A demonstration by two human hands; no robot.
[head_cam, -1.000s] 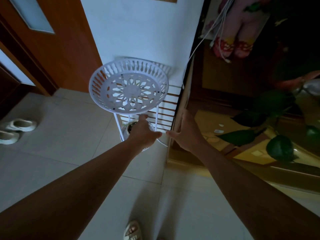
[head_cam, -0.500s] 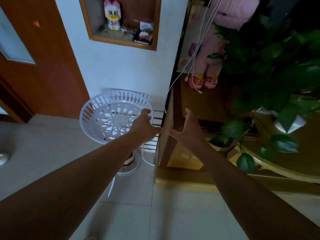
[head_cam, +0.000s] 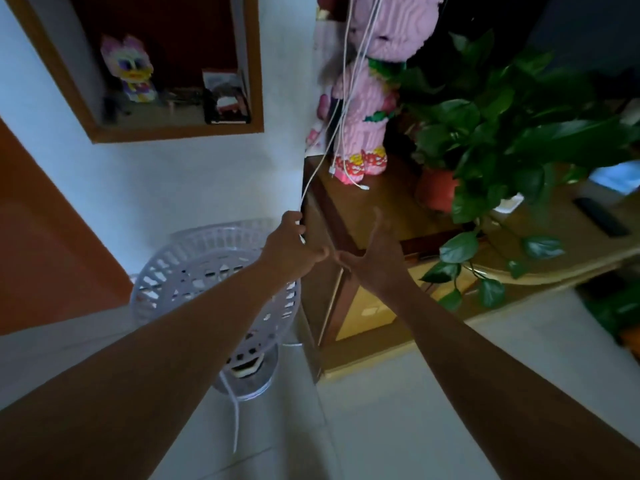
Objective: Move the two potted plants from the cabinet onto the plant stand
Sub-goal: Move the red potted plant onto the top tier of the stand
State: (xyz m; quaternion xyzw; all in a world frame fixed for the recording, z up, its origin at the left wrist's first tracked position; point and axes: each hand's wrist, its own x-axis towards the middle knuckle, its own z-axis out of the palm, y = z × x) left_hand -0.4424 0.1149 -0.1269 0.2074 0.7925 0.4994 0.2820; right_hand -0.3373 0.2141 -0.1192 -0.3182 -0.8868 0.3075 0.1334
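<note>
Both potted plants are on the wood cabinet (head_cam: 391, 216) up at 2 o'clock: one in a red pot (head_cam: 437, 192), and right beside it at 3 o'clock a white pot (head_cam: 509, 203) mostly buried in leaves. White plant stand (head_cam: 194, 268) sits way over at 9 o'clock, top tray bare, partly under my left arm. Left hand (head_cam: 294, 245) has an open grip, empty, by the cabinet's corner. Right hand (head_cam: 372, 261) has fingers spread wide, holding nothing, short of the pots. Pink brick figure (head_cam: 367, 109) stands at 12.

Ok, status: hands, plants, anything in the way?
Left hand, right hand open, empty. Potted plant on cabinet. Plant stand bare. Cables dangling nearby.
</note>
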